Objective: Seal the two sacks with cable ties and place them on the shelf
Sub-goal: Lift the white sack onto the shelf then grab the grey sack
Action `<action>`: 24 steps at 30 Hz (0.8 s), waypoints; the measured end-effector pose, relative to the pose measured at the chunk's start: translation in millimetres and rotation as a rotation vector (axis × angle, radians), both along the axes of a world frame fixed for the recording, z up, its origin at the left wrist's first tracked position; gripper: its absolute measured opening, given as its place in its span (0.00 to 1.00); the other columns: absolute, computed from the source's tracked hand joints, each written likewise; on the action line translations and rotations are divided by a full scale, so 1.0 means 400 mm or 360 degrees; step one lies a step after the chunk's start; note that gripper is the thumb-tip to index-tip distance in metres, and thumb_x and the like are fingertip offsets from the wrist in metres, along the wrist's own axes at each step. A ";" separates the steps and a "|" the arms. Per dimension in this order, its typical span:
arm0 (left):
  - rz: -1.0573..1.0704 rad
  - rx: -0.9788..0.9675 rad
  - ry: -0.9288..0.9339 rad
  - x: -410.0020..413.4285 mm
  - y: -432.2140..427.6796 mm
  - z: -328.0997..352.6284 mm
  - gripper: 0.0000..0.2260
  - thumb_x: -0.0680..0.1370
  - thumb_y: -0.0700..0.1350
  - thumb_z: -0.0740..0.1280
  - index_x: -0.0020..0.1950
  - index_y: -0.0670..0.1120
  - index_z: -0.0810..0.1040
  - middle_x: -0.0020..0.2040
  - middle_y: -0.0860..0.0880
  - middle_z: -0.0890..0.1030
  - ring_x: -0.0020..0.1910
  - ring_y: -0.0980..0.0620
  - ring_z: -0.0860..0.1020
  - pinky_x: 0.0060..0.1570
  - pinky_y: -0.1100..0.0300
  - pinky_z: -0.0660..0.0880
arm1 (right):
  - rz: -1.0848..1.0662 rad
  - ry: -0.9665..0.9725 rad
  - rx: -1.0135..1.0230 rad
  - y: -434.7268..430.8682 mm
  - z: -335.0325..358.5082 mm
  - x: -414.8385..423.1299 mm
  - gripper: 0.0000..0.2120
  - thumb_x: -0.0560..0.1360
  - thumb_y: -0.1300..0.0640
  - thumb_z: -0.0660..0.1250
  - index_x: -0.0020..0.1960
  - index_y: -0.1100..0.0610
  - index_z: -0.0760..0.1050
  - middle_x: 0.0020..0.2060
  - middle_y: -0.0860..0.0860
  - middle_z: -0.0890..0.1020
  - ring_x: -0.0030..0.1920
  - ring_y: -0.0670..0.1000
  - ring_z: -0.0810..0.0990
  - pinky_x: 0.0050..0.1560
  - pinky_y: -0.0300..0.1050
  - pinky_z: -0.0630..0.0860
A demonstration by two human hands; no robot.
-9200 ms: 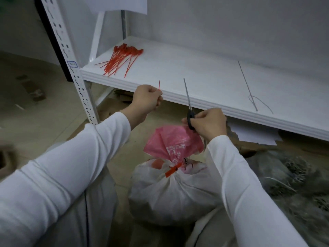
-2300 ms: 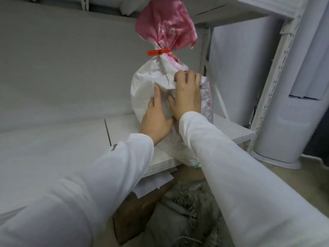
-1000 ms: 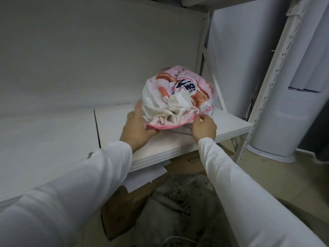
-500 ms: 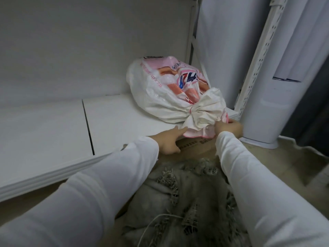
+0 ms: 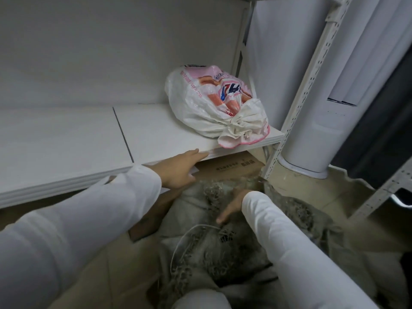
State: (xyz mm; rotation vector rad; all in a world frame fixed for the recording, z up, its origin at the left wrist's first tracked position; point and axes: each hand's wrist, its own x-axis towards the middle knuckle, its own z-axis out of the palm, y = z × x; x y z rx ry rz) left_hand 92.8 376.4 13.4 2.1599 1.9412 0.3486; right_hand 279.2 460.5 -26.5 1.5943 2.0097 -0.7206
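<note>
Sack (image 5: 207, 103) on shelf (image 5: 66, 134), right hand (image 5: 230, 205) half-hidden

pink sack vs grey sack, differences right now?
The pink sack lies on the shelf, the grey sack on the floor below it. The pink sack is bright and printed, the grey sack dull and frayed. No hand touches the pink sack; the right hand rests on the grey sack.

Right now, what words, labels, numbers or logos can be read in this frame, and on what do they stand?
Nothing can be quoted with confidence.
Pink sack: pink lettering down its side and a blue and red logo, too blurred to read.
Box: two short lines of dark print, too small to read.
Grey sack: a dark printed mark, unreadable.
</note>
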 end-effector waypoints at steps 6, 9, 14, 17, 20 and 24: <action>-0.0038 -0.0051 0.0038 -0.006 -0.166 0.038 0.31 0.78 0.47 0.65 0.78 0.48 0.54 0.76 0.46 0.59 0.73 0.47 0.60 0.71 0.56 0.58 | -0.0188 0.0082 0.0614 -0.161 -0.069 0.075 0.13 0.76 0.62 0.64 0.60 0.62 0.75 0.58 0.59 0.79 0.57 0.59 0.78 0.51 0.47 0.74; -0.0048 -0.0114 0.0059 -0.021 -0.238 0.054 0.32 0.78 0.47 0.65 0.78 0.48 0.53 0.76 0.46 0.59 0.73 0.48 0.60 0.72 0.56 0.57 | -0.0146 0.0366 0.0778 -0.232 -0.063 0.037 0.08 0.75 0.63 0.64 0.53 0.64 0.77 0.52 0.60 0.81 0.52 0.61 0.80 0.49 0.48 0.76; 0.0093 -0.0052 0.0005 -0.063 -0.351 0.076 0.34 0.73 0.51 0.70 0.75 0.51 0.58 0.71 0.45 0.67 0.67 0.46 0.68 0.67 0.50 0.67 | -0.0152 0.1189 0.1072 -0.341 0.060 -0.152 0.10 0.72 0.67 0.62 0.48 0.63 0.81 0.48 0.62 0.83 0.52 0.64 0.79 0.50 0.47 0.72; 0.0285 0.0021 -0.0218 -0.099 -0.415 0.069 0.38 0.63 0.52 0.75 0.68 0.50 0.60 0.63 0.45 0.72 0.61 0.44 0.74 0.58 0.46 0.74 | -0.0007 0.1621 0.1010 -0.441 0.132 -0.300 0.08 0.70 0.68 0.63 0.40 0.59 0.80 0.43 0.61 0.83 0.44 0.59 0.78 0.48 0.46 0.72; 0.0720 0.0154 -0.0380 -0.154 -0.486 0.077 0.44 0.67 0.43 0.73 0.76 0.45 0.51 0.67 0.41 0.70 0.66 0.40 0.70 0.63 0.50 0.70 | 0.0040 0.1924 0.0723 -0.546 0.162 -0.414 0.16 0.69 0.69 0.63 0.27 0.54 0.69 0.28 0.54 0.75 0.34 0.54 0.72 0.38 0.44 0.69; 0.0975 0.0033 -0.0181 -0.247 -0.579 0.099 0.05 0.70 0.43 0.70 0.43 0.45 0.77 0.40 0.45 0.79 0.47 0.42 0.79 0.41 0.56 0.72 | 0.0268 0.2038 0.0544 -0.625 0.132 -0.465 0.08 0.68 0.64 0.70 0.34 0.53 0.76 0.32 0.50 0.78 0.36 0.51 0.75 0.39 0.43 0.72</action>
